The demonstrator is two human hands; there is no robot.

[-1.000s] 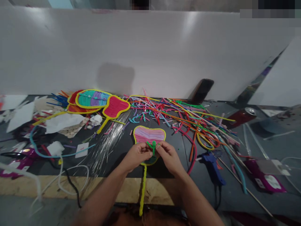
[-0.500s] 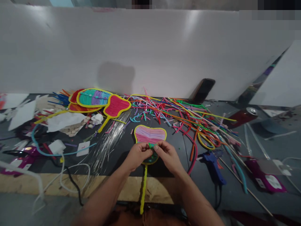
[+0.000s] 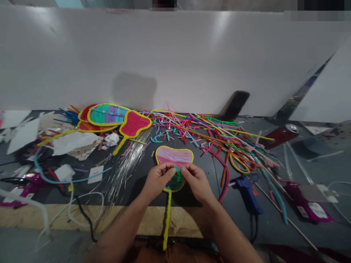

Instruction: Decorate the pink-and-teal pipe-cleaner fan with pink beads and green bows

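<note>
In front of me lies a paddle-shaped pipe-cleaner piece (image 3: 175, 154), lilac and pink above, dark green below, with a yellow fuzzy rim and a yellow stem (image 3: 168, 219) pointing toward me. Over its lower half, my left hand (image 3: 159, 179) and my right hand (image 3: 195, 179) meet almost fingertip to fingertip. Each pinches a short bright green pipe cleaner (image 3: 177, 171) between thumb and forefinger. The fingers partly cover this green piece and the paddle's middle.
Finished paddles (image 3: 135, 125) lie at the back left beside silvery strands (image 3: 123, 164). Loose pipe cleaners (image 3: 192, 126) spread along the back. On the right are a blue glue gun (image 3: 249, 195), a red can (image 3: 282, 136) and a leaning phone (image 3: 238, 105). A white cable (image 3: 72, 204) crosses the left.
My fingertips have drawn slightly apart and levelled out, so more of the green pipe cleaner shows between them. The paddle stays in nearly the same place.
</note>
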